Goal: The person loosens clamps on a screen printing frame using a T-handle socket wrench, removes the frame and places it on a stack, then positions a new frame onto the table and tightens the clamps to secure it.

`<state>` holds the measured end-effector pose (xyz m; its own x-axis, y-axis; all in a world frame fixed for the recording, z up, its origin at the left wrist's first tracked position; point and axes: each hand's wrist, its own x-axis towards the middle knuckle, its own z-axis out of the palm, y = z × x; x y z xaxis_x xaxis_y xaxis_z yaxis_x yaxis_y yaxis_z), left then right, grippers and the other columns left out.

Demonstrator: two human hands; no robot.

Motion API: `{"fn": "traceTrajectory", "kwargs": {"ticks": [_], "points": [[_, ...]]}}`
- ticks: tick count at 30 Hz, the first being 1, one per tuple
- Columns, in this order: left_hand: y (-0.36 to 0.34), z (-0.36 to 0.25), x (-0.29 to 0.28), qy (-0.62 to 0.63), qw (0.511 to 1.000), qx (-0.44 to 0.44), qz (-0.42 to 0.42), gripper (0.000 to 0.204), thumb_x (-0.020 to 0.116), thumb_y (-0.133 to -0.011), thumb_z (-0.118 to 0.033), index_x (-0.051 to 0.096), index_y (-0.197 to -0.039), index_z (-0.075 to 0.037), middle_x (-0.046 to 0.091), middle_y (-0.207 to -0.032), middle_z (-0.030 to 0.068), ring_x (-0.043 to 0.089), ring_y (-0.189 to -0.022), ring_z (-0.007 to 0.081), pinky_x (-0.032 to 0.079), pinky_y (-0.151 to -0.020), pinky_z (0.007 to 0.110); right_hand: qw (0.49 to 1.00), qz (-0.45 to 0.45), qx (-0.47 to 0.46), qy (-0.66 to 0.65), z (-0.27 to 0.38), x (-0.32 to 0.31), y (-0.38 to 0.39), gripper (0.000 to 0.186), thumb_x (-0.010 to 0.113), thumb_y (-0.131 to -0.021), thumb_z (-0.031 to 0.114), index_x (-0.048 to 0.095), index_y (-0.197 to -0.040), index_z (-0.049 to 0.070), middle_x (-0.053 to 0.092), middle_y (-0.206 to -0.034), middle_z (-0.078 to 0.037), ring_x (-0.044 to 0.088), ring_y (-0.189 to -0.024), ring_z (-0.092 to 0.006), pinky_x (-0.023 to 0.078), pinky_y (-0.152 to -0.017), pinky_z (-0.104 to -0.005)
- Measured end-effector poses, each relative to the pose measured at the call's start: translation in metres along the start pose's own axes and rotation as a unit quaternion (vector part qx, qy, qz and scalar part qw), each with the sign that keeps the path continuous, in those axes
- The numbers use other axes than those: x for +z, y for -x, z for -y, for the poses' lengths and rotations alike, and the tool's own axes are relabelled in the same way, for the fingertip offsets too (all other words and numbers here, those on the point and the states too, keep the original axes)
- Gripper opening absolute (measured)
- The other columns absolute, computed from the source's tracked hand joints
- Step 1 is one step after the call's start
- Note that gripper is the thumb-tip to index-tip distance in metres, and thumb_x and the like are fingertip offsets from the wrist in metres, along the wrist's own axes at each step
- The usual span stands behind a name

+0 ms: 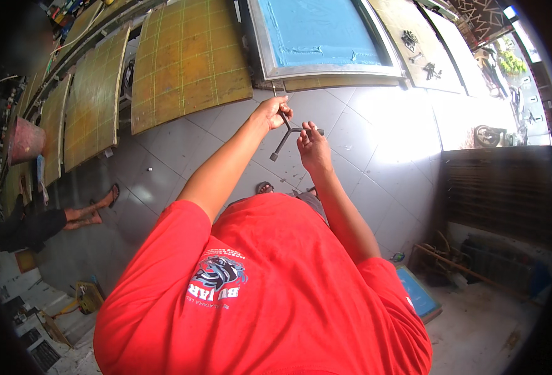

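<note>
A dark metal Y-shaped socket wrench (290,130) is held up in front of me over the tiled floor. My left hand (274,113) is closed around its upper arm, and a thin end sticks out above the fingers. My right hand (314,149) has its fingers curled at the right arm of the wrench, partly covering it. The third arm points down toward me and ends in a socket. Just beyond my left hand is the near edge of a metal-framed screen (333,70) with blue mesh.
Several yellowish boards with green grid lines (185,59) run along the left and far side. Small dark metal parts (409,40) lie on a pale board at the right. A dark slatted panel (497,194) stands at the right. Another person (35,226) is at the left.
</note>
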<state>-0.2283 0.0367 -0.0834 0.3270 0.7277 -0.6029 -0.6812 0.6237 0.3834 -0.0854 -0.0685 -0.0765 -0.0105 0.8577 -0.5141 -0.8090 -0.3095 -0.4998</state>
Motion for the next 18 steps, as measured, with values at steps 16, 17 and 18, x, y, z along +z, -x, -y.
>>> {"fn": "traceTrajectory", "kwargs": {"ticks": [16,17,18], "points": [[0.045,0.005,-0.002,-0.062,0.998,-0.001,0.005,0.014,0.044,-0.094,-0.014,0.044,-0.084,-0.004,0.039,-0.064,-0.0004,0.039,-0.05,0.0068,0.05,-0.066,0.029,0.737,0.195,-0.229,0.605,-0.004,0.027,0.062,0.033,0.058,-0.084,0.013,0.055,-0.115,0.004,0.059,-0.103,-0.011,0.058,-0.075,-0.0215,0.047,-0.068,-0.0294],[0.045,0.008,0.0,-0.044,0.999,0.002,0.005,0.015,0.044,-0.094,-0.014,0.044,-0.084,-0.004,0.039,-0.064,-0.0002,0.04,-0.051,0.0069,0.05,-0.066,0.029,0.788,0.202,-0.123,0.569,-0.001,0.021,0.061,0.03,0.056,-0.086,0.015,0.055,-0.114,0.002,0.059,-0.101,-0.009,0.057,-0.071,-0.0186,0.046,-0.066,-0.0268],[0.044,0.01,0.0,-0.026,1.0,0.006,0.005,0.015,0.044,-0.094,-0.015,0.043,-0.084,-0.004,0.04,-0.065,-0.0001,0.04,-0.051,0.007,0.05,-0.066,0.029,0.826,0.206,-0.015,0.525,-0.002,0.016,0.061,0.028,0.054,-0.089,0.016,0.056,-0.112,0.001,0.059,-0.099,-0.006,0.055,-0.068,-0.0158,0.045,-0.064,-0.0242]]}}
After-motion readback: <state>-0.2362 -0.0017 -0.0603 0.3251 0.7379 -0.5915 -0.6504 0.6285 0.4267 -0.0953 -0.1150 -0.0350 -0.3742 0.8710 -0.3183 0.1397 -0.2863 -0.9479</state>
